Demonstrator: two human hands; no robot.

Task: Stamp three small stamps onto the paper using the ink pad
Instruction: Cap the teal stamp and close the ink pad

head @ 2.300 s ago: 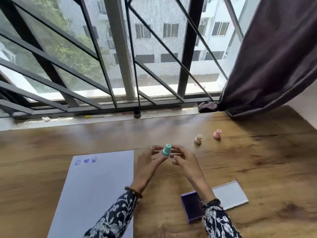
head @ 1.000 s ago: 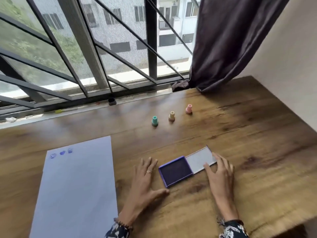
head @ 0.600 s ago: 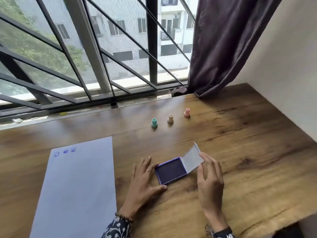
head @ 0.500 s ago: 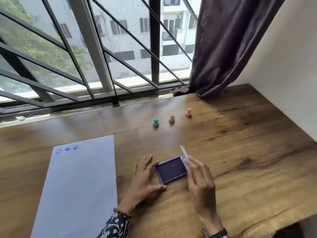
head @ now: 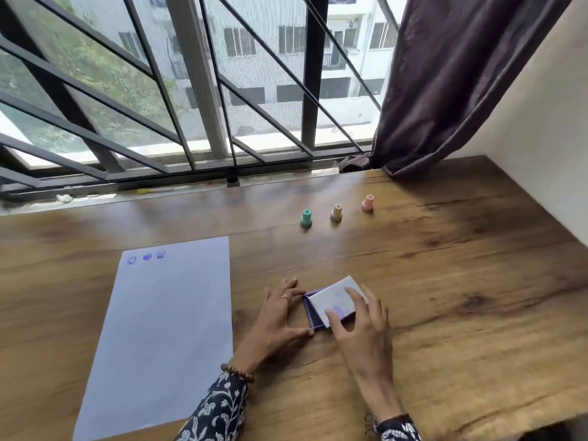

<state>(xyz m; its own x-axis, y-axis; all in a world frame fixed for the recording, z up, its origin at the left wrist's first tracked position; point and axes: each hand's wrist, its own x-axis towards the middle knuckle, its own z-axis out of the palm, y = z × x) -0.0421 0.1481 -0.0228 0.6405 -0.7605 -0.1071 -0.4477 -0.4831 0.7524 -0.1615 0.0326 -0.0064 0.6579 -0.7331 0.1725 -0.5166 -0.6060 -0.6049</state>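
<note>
Head view shows the right hand (head: 359, 326) folding the lid, upright a moment ago, almost flat onto the ink pad (head: 331, 302) at lower centre, the left hand (head: 280, 316) flat and steadying it; three prints on the paper (head: 165, 329) suggest stamping is done.

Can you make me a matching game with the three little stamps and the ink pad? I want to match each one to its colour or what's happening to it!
Things:
1. stamp nearest the paper
2. middle stamp
3. stamp nearest the curtain
4. ink pad

Matches:
A. pink
B. lid nearly shut, a hand on each side
C. teal green
D. beige

Pairs: 1-C, 2-D, 3-A, 4-B
</note>
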